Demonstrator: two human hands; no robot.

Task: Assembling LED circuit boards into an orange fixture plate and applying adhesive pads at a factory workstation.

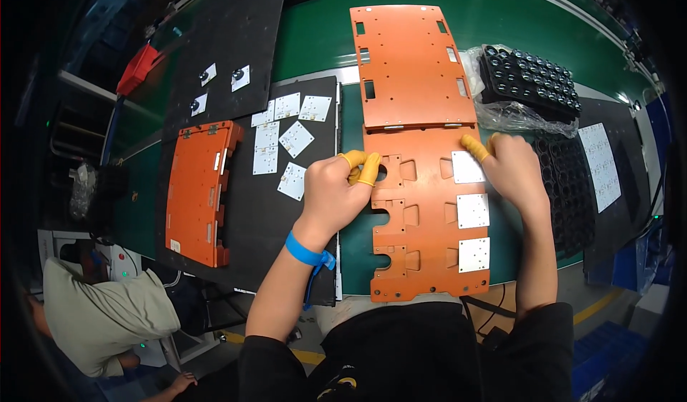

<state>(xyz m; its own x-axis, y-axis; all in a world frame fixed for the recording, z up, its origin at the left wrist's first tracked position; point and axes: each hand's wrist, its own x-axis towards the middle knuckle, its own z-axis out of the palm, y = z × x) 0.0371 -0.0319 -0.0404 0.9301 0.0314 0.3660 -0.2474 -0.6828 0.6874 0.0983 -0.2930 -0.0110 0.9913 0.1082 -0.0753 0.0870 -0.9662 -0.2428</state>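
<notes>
Green worktop [315, 44]: opened orange fixture [433, 223] at front edge, three white boards [472, 211] along the fixture's right edge. Left hand [333, 191], fingers curled, at fixture's left edge; right hand [515, 169] at uppermost board; whether either grips cannot be told.

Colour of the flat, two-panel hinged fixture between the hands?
The flat, two-panel hinged fixture is orange; the head view shows it best.
</notes>
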